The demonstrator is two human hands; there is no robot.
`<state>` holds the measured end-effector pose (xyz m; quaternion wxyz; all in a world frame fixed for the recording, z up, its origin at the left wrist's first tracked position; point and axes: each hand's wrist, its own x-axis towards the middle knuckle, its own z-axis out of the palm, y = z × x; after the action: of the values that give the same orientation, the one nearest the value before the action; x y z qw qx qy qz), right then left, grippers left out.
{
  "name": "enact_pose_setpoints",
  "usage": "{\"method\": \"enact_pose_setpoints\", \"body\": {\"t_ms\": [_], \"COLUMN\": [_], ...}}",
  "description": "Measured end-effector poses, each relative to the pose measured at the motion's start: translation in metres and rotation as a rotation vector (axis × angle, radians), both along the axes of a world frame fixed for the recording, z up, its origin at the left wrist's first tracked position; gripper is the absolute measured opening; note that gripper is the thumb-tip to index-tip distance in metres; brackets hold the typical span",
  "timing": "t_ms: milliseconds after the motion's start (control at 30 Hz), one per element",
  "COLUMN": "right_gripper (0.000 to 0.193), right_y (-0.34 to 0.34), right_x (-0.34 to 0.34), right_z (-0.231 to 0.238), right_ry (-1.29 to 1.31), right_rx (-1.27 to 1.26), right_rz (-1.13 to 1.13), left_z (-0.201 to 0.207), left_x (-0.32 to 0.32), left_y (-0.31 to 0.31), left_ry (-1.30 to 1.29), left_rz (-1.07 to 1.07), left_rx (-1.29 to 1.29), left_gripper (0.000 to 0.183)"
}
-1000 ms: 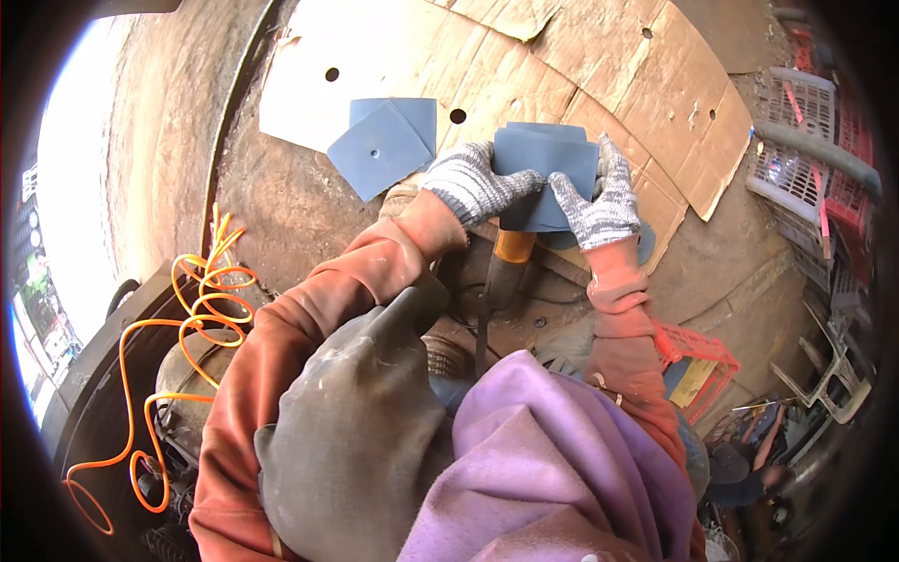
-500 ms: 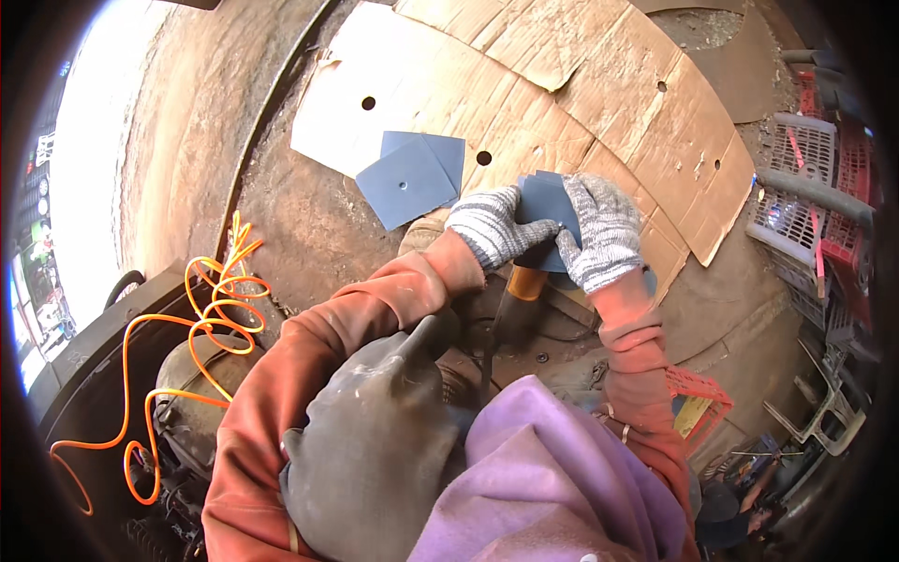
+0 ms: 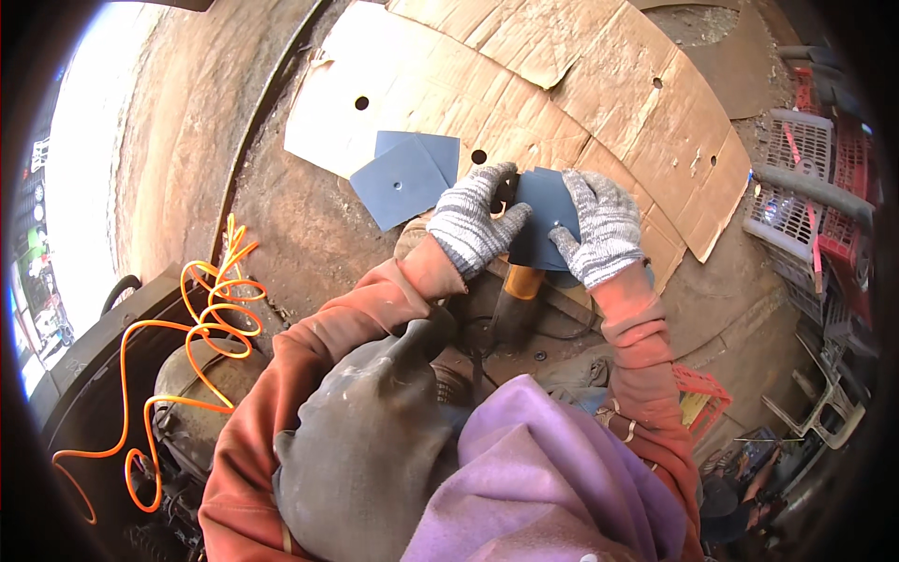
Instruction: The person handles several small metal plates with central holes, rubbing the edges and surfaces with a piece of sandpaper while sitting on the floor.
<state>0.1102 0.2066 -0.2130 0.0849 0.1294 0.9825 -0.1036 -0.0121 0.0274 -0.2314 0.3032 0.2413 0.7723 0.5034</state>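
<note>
Upright in front of me is a small stack of blue-grey square plates point(image 3: 541, 225), slightly fanned at the top. My right hand point(image 3: 602, 229), in a striped knit glove, grips its right side, with the thumb lying across the front face. My left hand point(image 3: 476, 223), gloved alike, is at the stack's left edge with thumb and fingers apart; the thumb tip is close to or touching the edge. Below the stack stands a dark cylindrical tool point(image 3: 515, 304) with an orange-yellow band, partly hidden. Two more blue-grey plates point(image 3: 398, 187) overlap on the cardboard, one showing a small centre hole.
Brown cardboard sheets point(image 3: 552, 117) with round holes cover the ground ahead. At right are plastic crates point(image 3: 791, 183) and a grey pipe point(image 3: 815, 194). A coiled orange hose point(image 3: 220, 318) hangs at left above a rounded tank point(image 3: 206, 389). A small red crate point(image 3: 716, 403) is near my right forearm.
My left hand has shifted left and opened away from the stack, so more of the front plate shows. My right hand keeps its hold, nearly in the same place.
</note>
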Motion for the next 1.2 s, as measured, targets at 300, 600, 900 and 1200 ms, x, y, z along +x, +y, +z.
{"method": "enact_pose_setpoints", "body": {"t_ms": [300, 600, 900, 1200], "right_gripper": [0.076, 0.075, 0.069, 0.056], "right_y": [0.001, 0.003, 0.005, 0.004], "right_x": [-0.001, -0.001, 0.003, 0.010], "right_z": [0.003, 0.001, 0.002, -0.010], "right_ry": [-0.022, -0.015, 0.036, 0.229], "right_rx": [-0.031, -0.047, -0.039, -0.051], "right_rz": [0.005, 0.002, 0.052, 0.171], "left_z": [0.001, 0.001, -0.012, -0.028], "left_x": [-0.004, -0.006, -0.015, -0.016], "left_y": [-0.001, -0.001, -0.006, -0.004], "left_ry": [-0.083, 0.136, -0.022, -0.375], "left_rz": [-0.033, -0.122, -0.253, 0.038], "left_rx": [0.026, 0.130, 0.340, 0.212], "left_gripper": [0.046, 0.036, 0.015, 0.024]}}
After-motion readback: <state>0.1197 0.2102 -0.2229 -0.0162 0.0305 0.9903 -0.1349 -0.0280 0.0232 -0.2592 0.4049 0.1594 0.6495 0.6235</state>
